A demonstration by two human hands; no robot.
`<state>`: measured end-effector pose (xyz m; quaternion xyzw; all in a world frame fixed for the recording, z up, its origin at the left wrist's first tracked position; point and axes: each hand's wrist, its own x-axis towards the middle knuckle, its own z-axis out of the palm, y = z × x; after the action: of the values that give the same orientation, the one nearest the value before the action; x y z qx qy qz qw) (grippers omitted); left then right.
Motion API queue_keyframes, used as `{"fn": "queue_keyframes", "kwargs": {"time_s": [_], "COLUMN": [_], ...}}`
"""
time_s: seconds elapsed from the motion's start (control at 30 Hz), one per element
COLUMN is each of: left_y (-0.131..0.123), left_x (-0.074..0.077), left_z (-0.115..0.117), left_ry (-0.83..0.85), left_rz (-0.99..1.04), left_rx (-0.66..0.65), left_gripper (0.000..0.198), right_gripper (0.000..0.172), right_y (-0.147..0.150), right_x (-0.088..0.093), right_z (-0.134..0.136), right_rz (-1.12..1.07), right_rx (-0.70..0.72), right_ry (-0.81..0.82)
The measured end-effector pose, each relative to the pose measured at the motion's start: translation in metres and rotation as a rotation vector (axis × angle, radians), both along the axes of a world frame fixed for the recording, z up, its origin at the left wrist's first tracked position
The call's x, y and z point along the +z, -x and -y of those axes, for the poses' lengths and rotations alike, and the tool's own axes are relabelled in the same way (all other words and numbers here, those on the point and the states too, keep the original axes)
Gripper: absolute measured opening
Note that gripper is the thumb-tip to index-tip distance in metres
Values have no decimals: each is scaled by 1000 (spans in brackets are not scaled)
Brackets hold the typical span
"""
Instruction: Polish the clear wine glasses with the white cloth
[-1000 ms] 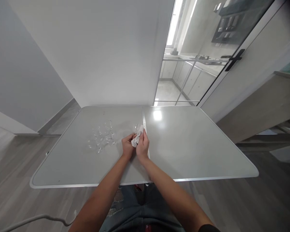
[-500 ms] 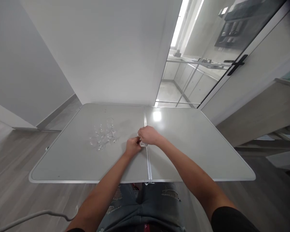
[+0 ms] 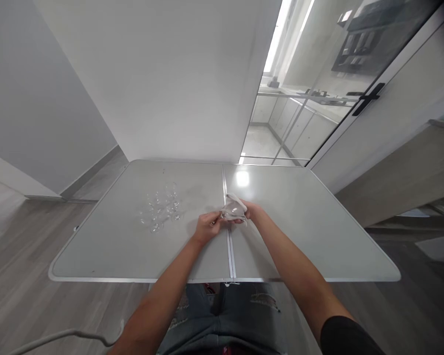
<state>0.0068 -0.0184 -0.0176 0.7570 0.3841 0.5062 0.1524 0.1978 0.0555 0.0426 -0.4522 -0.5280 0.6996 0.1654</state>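
Observation:
Over the middle seam of the grey folding table (image 3: 299, 231), both my hands meet around a small clear glass (image 3: 230, 213). My left hand (image 3: 206, 228) pinches the glass at its near end, fingers closed. My right hand (image 3: 250, 212) is closed on a white cloth (image 3: 237, 201) that wraps the far side of the glass. Part of the glass is hidden by the cloth. A cluster of several small clear glasses (image 3: 160, 212) stands on the left half of the table, a hand's width left of my left hand.
A white wall rises just behind the table. At the back right a glass door with a black handle (image 3: 365, 96) shows a kitchen beyond. Wood floor surrounds the table, and a grey cable (image 3: 59, 336) lies at the lower left.
My right hand has swung from above the glass round to its right side, and the glass and cloth now show between my hands. The view has shifted slightly.

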Motion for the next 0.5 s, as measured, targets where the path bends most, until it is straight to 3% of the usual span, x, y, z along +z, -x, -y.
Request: {"fn": "queue_keyframes", "kwargs": {"time_s": [0.07, 0.13, 0.3, 0.4, 0.5], "left_y": [-2, -3, -3, -1, 1], "left_x": [2, 5, 13, 15, 13], "left_z": [0, 0, 0, -4, -10], "left_ry": [41, 91, 219, 309, 316], "left_rz": [93, 156, 264, 347, 432], "left_rx": [65, 103, 118, 90, 145], "left_gripper": [17, 22, 32, 35, 26], "right_gripper": [36, 32, 31, 33, 35], "right_y": [15, 38, 83, 76, 51], "right_x": [-9, -17, -29, -29, -26], "right_z": [10, 20, 37, 36, 33], "right_rz": [-76, -179, -354, -465, -322], "right_rx": [-157, -444, -852, -1063, -1108], "right_ry": [37, -32, -192, -305, -482]}}
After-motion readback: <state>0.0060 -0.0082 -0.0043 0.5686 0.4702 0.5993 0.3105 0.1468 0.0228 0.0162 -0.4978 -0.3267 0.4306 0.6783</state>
